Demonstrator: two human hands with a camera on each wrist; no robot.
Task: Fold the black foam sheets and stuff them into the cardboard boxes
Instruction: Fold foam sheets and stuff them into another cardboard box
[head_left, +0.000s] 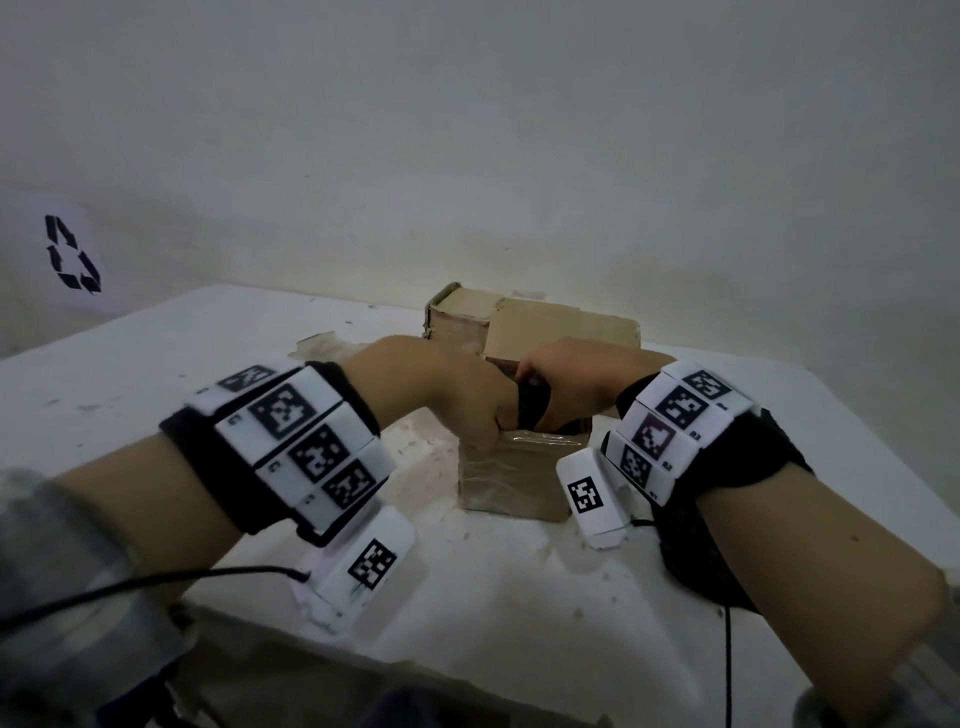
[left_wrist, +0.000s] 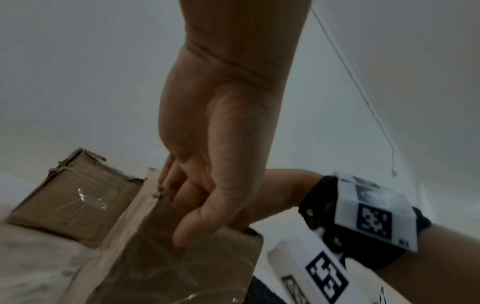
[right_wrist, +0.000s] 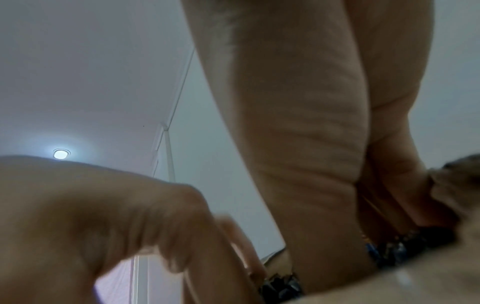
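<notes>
Both my hands are down at the mouth of the near cardboard box (head_left: 511, 480), which stands on the white table (head_left: 156, 384) with shiny tape across its front face. My left hand (head_left: 441, 395) reaches into the opening from the left: in the left wrist view the fingers (left_wrist: 179, 185) run straight down inside the box wall while the thumb lies against the outside of the taped face. My right hand (head_left: 566, 382) comes in from the right, its fingers curled on the black foam sheet (head_left: 532, 408) — a dark band of it shows between my two hands, standing up out of the box top. How far the foam reaches inside I cannot tell, since my hands cover the opening. In the right wrist view everything is blurred; I make out only my palm and a dark strip of foam at its base. A second cardboard box (head_left: 519, 322) sits just behind the first, toward the wall, its top closed.
</notes>
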